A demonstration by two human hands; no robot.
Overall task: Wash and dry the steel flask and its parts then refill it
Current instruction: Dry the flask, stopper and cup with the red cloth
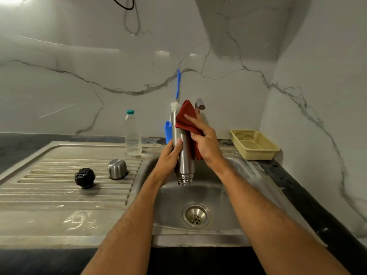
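The steel flask (183, 153) is held upside down over the sink basin (200, 197), its threaded mouth pointing down. My left hand (168, 157) grips the flask's lower body from the left. My right hand (204, 143) presses a red cloth (186, 118) against the flask's upper right side. On the ribbed drainboard (59, 187) stand the steel cup lid (117, 168), upside down, and the black stopper (85, 178).
A clear plastic water bottle (132, 133) with a teal cap stands at the drainboard's back. A blue holder (168, 131) with a blue-handled bottle brush (178, 86) sits behind the flask, next to the tap (200, 104). A yellow basket (254, 143) rests on the right counter.
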